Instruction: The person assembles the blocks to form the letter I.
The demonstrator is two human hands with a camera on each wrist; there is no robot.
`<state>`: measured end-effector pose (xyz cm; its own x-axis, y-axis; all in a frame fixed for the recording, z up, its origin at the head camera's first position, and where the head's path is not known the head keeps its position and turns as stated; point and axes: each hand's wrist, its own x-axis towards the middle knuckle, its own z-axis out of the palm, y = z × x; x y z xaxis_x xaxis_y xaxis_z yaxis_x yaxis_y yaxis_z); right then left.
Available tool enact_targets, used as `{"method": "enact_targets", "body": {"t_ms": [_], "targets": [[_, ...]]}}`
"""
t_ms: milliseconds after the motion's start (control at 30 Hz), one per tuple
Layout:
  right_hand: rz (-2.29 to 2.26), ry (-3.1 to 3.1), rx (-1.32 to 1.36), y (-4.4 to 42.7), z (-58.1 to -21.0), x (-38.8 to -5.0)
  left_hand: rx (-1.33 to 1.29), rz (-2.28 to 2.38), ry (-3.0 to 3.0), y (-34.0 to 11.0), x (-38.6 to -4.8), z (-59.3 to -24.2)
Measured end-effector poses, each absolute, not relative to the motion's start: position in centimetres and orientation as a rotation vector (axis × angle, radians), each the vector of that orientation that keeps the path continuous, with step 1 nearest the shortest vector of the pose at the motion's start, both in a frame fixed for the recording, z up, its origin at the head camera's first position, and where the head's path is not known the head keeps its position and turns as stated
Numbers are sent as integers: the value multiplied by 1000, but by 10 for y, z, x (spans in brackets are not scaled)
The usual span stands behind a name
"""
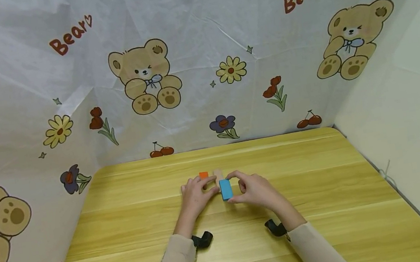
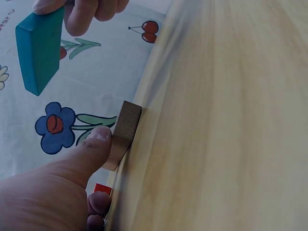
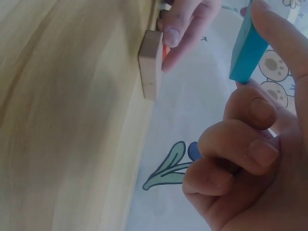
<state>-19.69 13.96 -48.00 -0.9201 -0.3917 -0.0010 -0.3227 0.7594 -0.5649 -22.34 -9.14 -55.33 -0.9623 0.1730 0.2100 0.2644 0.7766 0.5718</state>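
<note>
A blue rectangular block [image 1: 225,189] is pinched between the thumb and index finger of my right hand [image 1: 257,189]. In the left wrist view this block [image 2: 41,50] hangs raised off the table, its long side tilted. A plain wooden block [image 3: 151,65] rests on the tabletop. Against its left side are the thumb and index finger of my left hand [image 1: 197,196], with a gap between the two. Just beyond that hand lies an orange-red block [image 1: 203,175], partly hidden by its fingers. My right hand's other fingers [image 3: 238,144] are curled in, holding nothing else.
The wood-grain table [image 1: 324,240] stretches around both hands. Behind it hangs a white cloth [image 1: 188,39] printed with bears and flowers, and pale side walls flank it. Black wrist cameras [image 1: 203,240] sit at both sleeve cuffs.
</note>
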Motion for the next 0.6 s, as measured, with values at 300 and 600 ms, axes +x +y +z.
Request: {"method": "enact_targets", "body": {"t_ms": [300,600], "targets": [[-839,2830,-563,138,-485,-197,-350,-944,-2814,-91,-223,-554],[-863,2810,-559,138,-491,-198,-353,-938,-2812,-92,-224,-556]]}}
